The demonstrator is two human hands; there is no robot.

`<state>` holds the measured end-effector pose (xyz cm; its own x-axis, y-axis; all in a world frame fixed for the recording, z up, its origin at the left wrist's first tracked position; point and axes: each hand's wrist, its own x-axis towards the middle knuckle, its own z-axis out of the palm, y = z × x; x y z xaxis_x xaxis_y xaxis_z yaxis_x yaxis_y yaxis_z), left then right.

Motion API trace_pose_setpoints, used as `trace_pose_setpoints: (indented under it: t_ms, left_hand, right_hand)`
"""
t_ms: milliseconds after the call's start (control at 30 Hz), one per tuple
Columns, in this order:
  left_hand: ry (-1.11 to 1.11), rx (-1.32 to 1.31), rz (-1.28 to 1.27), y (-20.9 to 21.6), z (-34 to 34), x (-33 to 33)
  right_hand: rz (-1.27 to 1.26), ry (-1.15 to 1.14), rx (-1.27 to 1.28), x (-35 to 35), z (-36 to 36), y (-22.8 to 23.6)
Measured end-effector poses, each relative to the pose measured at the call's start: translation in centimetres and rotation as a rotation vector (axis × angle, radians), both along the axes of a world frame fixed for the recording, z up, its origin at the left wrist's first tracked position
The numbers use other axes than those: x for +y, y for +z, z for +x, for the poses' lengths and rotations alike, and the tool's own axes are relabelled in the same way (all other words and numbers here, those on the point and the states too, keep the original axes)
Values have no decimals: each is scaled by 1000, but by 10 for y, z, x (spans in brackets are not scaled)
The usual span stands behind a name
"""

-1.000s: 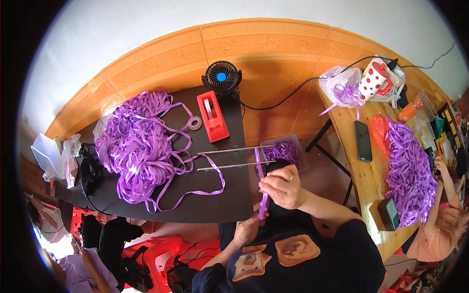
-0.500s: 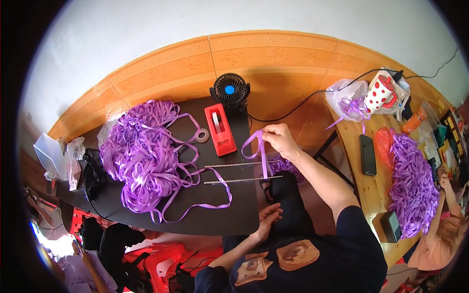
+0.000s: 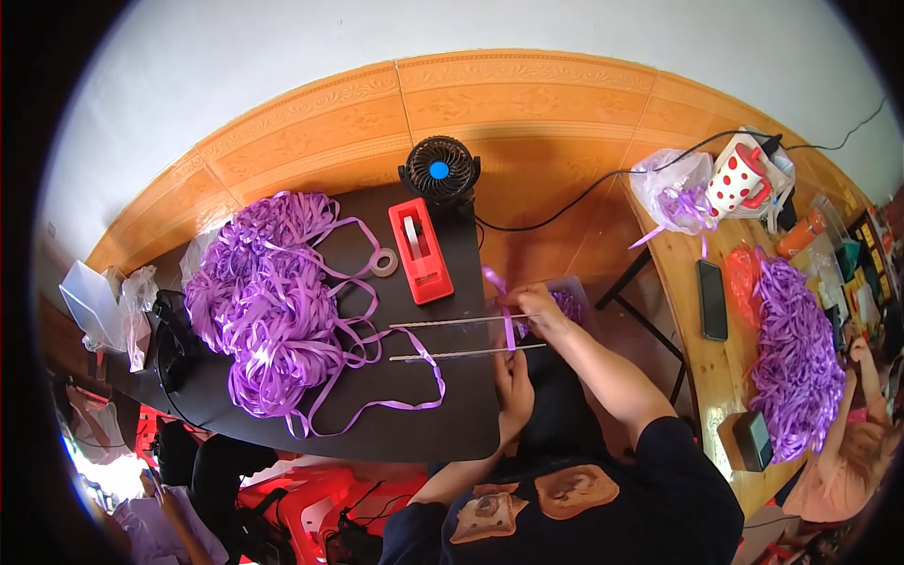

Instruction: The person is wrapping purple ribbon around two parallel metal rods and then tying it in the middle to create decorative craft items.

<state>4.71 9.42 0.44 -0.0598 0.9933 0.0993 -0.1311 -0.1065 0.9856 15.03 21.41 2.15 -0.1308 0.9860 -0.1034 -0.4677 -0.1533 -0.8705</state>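
Note:
Two thin, pale sticks (image 3: 452,322) lie side by side, jutting past the right edge of the dark table. A purple ribbon (image 3: 509,334) runs across both near their right ends. My right hand (image 3: 541,311) is closed on this ribbon beside the upper stick, with a loose piece curling up past the fingers. At the lower stick, my left hand (image 3: 514,386) has its fingertips pinched about the ribbon's lower part; the exact grip is partly hidden. A big heap of purple ribbon (image 3: 273,301) lies on the table to the left, trailing a loose strand toward the sticks.
A red tape dispenser (image 3: 421,251), a tape roll (image 3: 383,263) and a black fan (image 3: 440,170) stand on the dark table (image 3: 443,438). On the wooden table at right are a phone (image 3: 712,299), another ribbon heap (image 3: 799,363) and a dotted mug (image 3: 736,182). Other people sit at both sides.
My right hand has come down from above the sticks to the upper stick, lowering the ribbon. My left hand has risen from my lap to the lower stick.

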Motion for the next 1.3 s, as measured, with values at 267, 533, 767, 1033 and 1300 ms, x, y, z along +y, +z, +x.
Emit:
trace_pose_setpoints:
  t_ms: [267, 533, 767, 1033, 1300]
  left_hand:
    - [194, -154, 80, 4, 15, 35]
    - [112, -237, -58, -17, 7, 10]
    - [2, -425, -274, 2, -3, -40]
    - [-125, -334, -364, 12, -25, -73]
    - [-257, -397, -577, 18, -42, -87]
  right_hand:
    - [-286, 41, 113, -61, -14, -15]
    - [-584, 48, 24, -101, 2, -68]
    - [-266, -47, -429, -149, 30, -41]
    - [11, 50, -207, -160, 1, 26]
    - [-137, 144, -101, -158, -9, 10]
